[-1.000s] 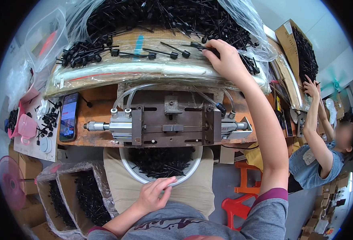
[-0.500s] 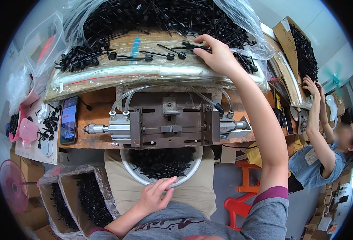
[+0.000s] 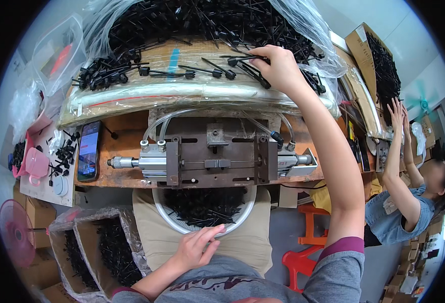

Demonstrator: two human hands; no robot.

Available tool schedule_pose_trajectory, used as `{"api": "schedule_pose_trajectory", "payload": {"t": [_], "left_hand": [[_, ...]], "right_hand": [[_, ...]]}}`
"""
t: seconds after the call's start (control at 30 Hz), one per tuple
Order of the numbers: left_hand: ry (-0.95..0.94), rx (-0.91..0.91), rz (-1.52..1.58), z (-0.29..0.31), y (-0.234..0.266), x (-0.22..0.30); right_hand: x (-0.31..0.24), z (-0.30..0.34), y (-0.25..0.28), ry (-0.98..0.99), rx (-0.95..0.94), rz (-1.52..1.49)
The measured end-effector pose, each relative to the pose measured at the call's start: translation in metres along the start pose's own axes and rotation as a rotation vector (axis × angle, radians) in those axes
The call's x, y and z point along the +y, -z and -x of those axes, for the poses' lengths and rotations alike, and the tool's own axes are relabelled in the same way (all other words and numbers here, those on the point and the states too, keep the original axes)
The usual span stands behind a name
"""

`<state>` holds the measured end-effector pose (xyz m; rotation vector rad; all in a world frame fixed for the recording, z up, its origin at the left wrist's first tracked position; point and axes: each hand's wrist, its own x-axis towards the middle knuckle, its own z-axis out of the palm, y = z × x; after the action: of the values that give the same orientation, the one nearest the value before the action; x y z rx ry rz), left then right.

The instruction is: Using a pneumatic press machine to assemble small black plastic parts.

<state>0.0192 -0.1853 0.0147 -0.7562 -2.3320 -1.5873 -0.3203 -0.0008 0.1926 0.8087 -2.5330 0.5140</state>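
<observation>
My right hand (image 3: 279,69) reaches over the front of a cardboard box, thumb and fingers closed on a black plastic part with a thin stem (image 3: 246,57). Just under the fingers, more black stemmed parts (image 3: 254,76) lie aslant on the box's wrapped flap (image 3: 154,54). A large heap of such parts (image 3: 192,22) fills the box behind. My left hand (image 3: 196,248), fingers loosely stretched, rests at the near rim of a white round basket (image 3: 169,225) on my lap. Black parts (image 3: 202,204) fill that basket, and the hand appears to hold nothing.
A metal fixture (image 3: 217,156) with air cylinders and clear hoses sits on the bench between box and basket. A phone (image 3: 88,151) and a pink cup (image 3: 37,162) are at left. Lined boxes of parts (image 3: 114,252) stand lower left. A co-worker (image 3: 404,202) works at right, near a red stool (image 3: 300,265).
My right hand has shifted slightly right, and black parts now show beneath its fingers. My left hand stays put. The co-worker's hands have lifted, fingers spread upward.
</observation>
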Motion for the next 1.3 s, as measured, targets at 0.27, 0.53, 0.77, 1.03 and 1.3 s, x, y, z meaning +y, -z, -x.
{"api": "schedule_pose_trajectory", "payload": {"t": [0.27,0.53,0.77,1.03,1.3], "left_hand": [[-0.125,0.022,-0.034,-0.021,0.006,0.013],[-0.346,0.443,-0.339,-0.102,0.033,0.041],[-0.177,0.251,-0.407,-0.108,0.030,0.030],[-0.035,0.255,-0.368,-0.085,0.034,0.022],[-0.144,0.090,-0.669,-0.100,0.032,0.008]], "right_hand": [[0.004,0.006,0.029,-0.365,0.114,-0.555],[-0.107,0.141,0.031,-0.522,-0.085,-1.149],[-0.145,0.233,-0.023,-0.653,-0.048,-1.442],[-0.143,0.240,-0.020,-0.640,-0.027,-1.276],[-0.139,0.253,-0.003,-0.588,0.019,-1.309]]}}
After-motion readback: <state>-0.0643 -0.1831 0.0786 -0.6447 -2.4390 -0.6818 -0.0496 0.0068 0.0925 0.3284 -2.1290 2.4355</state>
